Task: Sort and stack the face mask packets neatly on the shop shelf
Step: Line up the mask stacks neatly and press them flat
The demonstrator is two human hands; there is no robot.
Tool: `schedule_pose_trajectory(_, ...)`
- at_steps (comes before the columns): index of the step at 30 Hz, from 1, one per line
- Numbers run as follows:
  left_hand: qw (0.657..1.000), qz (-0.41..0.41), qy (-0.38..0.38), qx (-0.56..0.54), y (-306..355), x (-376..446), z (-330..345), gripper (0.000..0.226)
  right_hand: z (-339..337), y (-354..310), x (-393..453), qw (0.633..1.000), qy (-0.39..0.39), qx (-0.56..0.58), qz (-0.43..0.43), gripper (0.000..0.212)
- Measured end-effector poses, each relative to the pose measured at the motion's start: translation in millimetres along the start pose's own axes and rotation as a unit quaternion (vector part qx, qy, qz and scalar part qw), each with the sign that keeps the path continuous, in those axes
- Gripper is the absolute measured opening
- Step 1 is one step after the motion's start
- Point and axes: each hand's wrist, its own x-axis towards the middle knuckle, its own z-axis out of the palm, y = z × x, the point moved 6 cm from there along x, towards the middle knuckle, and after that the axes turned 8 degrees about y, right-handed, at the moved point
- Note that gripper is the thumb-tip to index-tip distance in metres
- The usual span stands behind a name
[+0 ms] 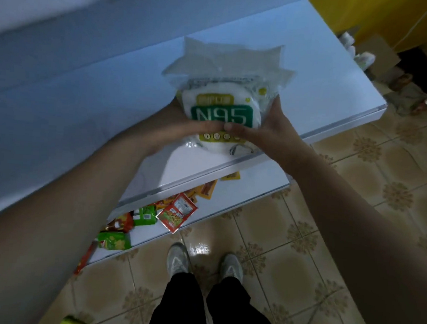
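head view, one entry. item: stack of face mask packets [222, 106], clear plastic, top packet printed "n95" in green and yellow, sealed flaps fanned out at the far end. location: on the white shop shelf [313, 93], near its front edge, roughly midway along the visible length.

left hand [184, 132]: laid across the near left side of the stack, fingers straight and pressed together over the top packet; blurred, so thumb position cannot be told. right hand [260, 129]: cupping the near right side, fingers close together along the edge, thumb lying across the print towards the left fingertips. the two hands meet at the front of the stack.

probable reason for hold: hands bracket the packets from both sides to square the edges and keep the slippery plastic from sliding apart.

also present: lower shelf [230, 201] with loose snack sachets [176, 213], red, green and orange, unsorted; tiled floor [358, 172]; person's shoes [179, 258] and dark trousers below.
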Motion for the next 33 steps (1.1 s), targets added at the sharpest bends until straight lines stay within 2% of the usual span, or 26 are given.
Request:
schedule_pose_trajectory(3, 0.997, -0.027, -0.024, -0.069, 19, -38, 19, 0.059, -13, -10, -30, 0.998, 0.006, 0.024, 0.051, 0.095)
schedule_pose_trajectory(9, 0.992, -0.045, -0.094, -0.075, 88, -127, 84, 0.058, -72, -66, -146, 0.997, 0.024, 0.011, 0.077, 0.078)
schedule_pose_trajectory(13, 0.986, 0.027, -0.153, -0.066, 173, -170, 128, 0.062, -126, -135, -222, 0.998, 0.033, -0.004, 0.059, 0.056)
schedule_pose_trajectory(16, 0.982, 0.085, -0.147, -0.080, 242, -187, 133, 0.057, -160, -203, -246, 0.997, 0.074, 0.023, 0.005, 0.052)
schedule_pose_trajectory(19, 0.983, 0.137, -0.097, -0.079, 302, -197, 108, 0.066, -167, -267, -243, 0.995, 0.077, 0.040, -0.056, 0.058)
schedule_pose_trajectory(21, 0.986, 0.135, -0.033, -0.091, 328, -201, 73, 0.080, -153, -300, -228, 0.993, 0.072, 0.044, -0.080, 0.074)
schedule_pose_trajectory(23, 0.985, 0.133, 0.024, -0.110, 342, -207, 33, 0.079, -129, -327, -209, 0.992, 0.065, 0.063, -0.092, 0.083)
schedule_pose_trajectory(27, 0.975, 0.118, 0.147, -0.121, 340, -230, -50, 0.064, -56, -366, -178, 0.991, -0.001, 0.089, -0.098, 0.069)
schedule_pose_trajectory(30, 0.955, 0.092, 0.234, -0.154, 321, -245, -103, 0.054, 5, -378, -159, 0.989, -0.087, 0.084, -0.082, 0.073)
schedule_pose_trajectory(33, 0.949, 0.046, 0.268, -0.158, 302, -251, -151, 0.064, 60, -390, -140, 0.985, -0.125, 0.095, -0.068, 0.054)
